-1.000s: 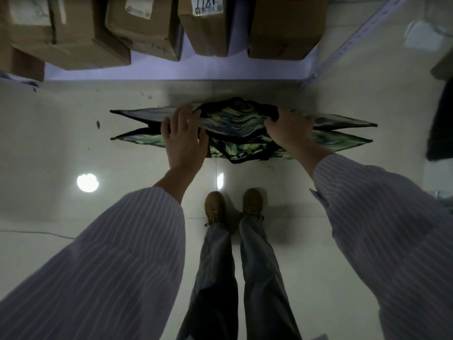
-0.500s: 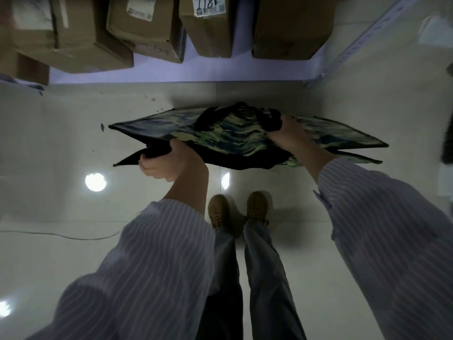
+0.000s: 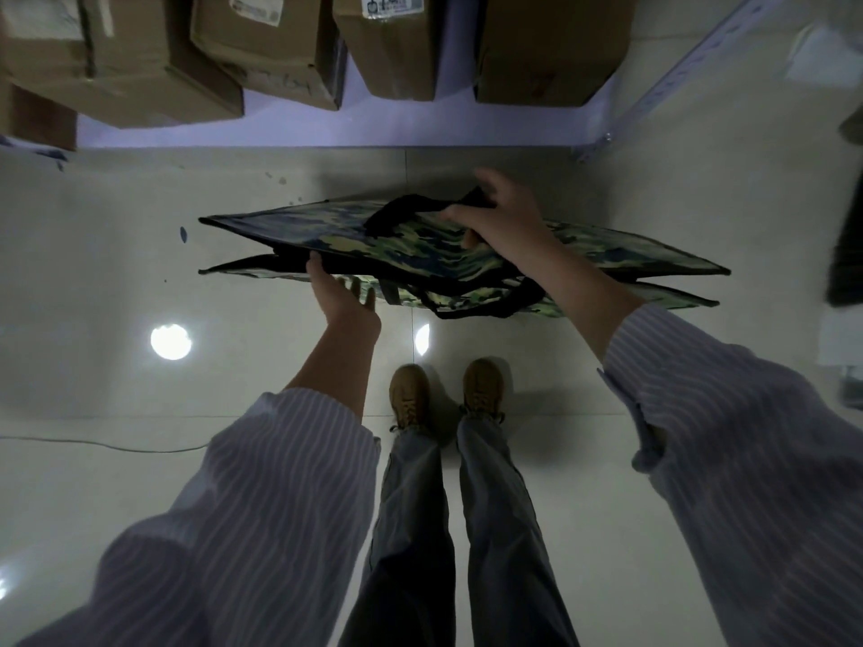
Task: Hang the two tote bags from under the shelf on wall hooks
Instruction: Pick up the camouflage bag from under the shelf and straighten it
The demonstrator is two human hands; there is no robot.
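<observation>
While the right hand (image 3: 506,226) curls its fingers (image 3: 460,213) round a black handle (image 3: 401,208), the left hand (image 3: 343,303) pinches the two flat bags (image 3: 364,235) at their near edge above the floor (image 3: 116,235), before boxes (image 3: 551,49) on the shelf (image 3: 420,128)

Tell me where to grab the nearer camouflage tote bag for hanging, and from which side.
Take the nearer tote bag by its black handle loop, coming from the person's own side. The loop droops free off the bag's near edge, open for fingers to hook through. The left hand, pinching that bag's top edge, is nearest; the right hand grips the far bag's handle.
</observation>
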